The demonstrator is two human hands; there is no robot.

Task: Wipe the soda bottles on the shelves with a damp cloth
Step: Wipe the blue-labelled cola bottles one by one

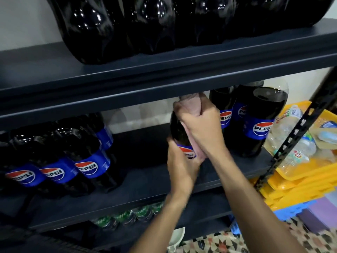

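A dark Pepsi bottle (pixel 177 132) with a blue label is held just in front of the middle shelf (pixel 145 179). My left hand (pixel 179 165) grips its lower half around the label. My right hand (pixel 202 125) holds a pale pink cloth (pixel 191 106) wrapped over the bottle's shoulder and neck; the cap is hidden under the cloth. Several more Pepsi bottles (pixel 73 157) stand at the left of the same shelf, and others (pixel 259 123) stand at the right.
The upper shelf (pixel 164 70) carries a row of large dark bottles (pixel 164 24). Green-labelled bottles (pixel 131 214) lie on the shelf below. Right of the black upright (pixel 291 139) are stacked yellow crates (pixel 300 179) holding clear plastic bottles.
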